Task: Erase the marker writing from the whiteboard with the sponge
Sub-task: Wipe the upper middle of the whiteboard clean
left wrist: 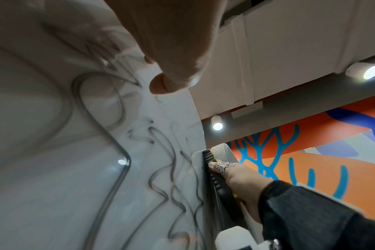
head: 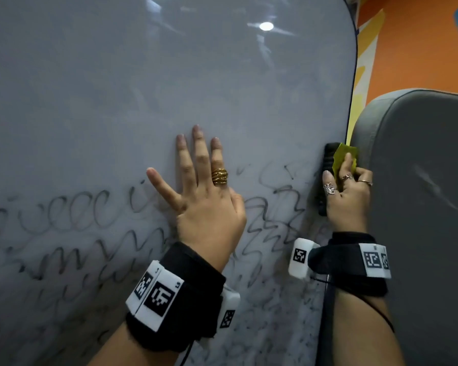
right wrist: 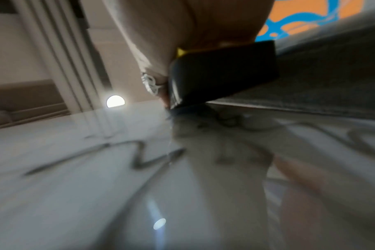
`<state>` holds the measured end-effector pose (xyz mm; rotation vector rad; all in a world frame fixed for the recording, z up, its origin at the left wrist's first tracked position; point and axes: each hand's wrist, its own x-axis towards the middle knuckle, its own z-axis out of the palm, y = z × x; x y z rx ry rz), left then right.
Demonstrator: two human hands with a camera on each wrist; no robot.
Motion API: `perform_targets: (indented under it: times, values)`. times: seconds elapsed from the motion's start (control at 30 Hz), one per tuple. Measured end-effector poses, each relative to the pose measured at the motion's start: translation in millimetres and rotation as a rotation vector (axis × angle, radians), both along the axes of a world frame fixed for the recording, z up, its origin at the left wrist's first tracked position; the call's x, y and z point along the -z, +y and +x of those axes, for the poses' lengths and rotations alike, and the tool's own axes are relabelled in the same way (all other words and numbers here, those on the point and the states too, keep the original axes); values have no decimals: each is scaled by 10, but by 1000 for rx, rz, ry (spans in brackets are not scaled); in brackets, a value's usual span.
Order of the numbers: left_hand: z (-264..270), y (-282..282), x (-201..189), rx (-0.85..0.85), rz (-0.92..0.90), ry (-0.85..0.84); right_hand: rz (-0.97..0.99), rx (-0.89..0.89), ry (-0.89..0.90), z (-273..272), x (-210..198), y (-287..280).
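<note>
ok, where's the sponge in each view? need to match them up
Head: sponge, right of centre, at the whiteboard's right edge, gripped by the right hand.
Left wrist: lower centre-right, dark ribbed side showing.
Right wrist: upper centre, large, blurred.
Shared landmark: silver ring on the finger lying against the sponge.

Whiteboard (head: 169, 88): looping black marker scrawl (head: 72, 215) across the lower half, smeared, no word legible. Left wristband tag (head: 158, 294): square black-and-white coded marker with small print at its corner, apparently "L5". Right wristband tags (head: 374, 260): coded squares, no readable print.
</note>
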<state>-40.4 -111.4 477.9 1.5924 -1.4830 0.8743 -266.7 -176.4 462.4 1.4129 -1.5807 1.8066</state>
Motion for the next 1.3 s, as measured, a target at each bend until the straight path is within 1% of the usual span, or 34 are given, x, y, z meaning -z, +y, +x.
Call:
perform_targets:
  times: [0.03,0.1,0.23,0.33,0.43,0.5,0.57,0.63,0.7,0.77,0.87,0.93,0.97,1.03,1.13,1.2,1.23,1.3]
  values:
    - [12,-6,2,4,-2,-5,20,-5,-27,4,-3,5]
    - [23,-5,5,9,-8,-9,6,-10,-27,146,63,79]
    - [33,14,-3,39,-25,5,19,-45,64,440,353,261]
    - [47,38,-24,51,-2,1,52,6,70,301,190,231]
    - [79,38,-21,68,15,-6,132,16,-60,112,-93,149]
    - [104,38,-17,70,14,-16,155,-6,-147,148,-110,169]
    - [119,39,-11,82,9,-22,152,-27,-183,332,29,266]
    - [131,40,-6,100,-2,-22,146,-75,-153,565,243,361]
    - [145,41,-7,111,-9,-20,156,-112,-124,678,326,412]
    - [167,55,-29,119,-5,-25,161,-111,-168,557,171,363]
    - [253,103,-72,150,13,-60,186,-90,-334,220,-83,212]
    - [357,111,-77,171,10,-110,188,-85,-401,241,-126,171]
    - [407,114,-79,179,4,-143,175,-77,-383,345,-118,184]
    - [487,126,-90,195,-11,-195,124,-73,-293,686,-74,303]
    - [557,133,-112,227,-15,-224,95,-159,-107,1273,89,510]
    - [586,121,-119,255,-14,-227,98,-187,-27,1451,151,579]
    - [600,115,-122,268,-12,-231,102,-208,-47,1418,131,575]
    - [643,108,-132,297,-8,-236,127,-194,-197,1147,51,458]
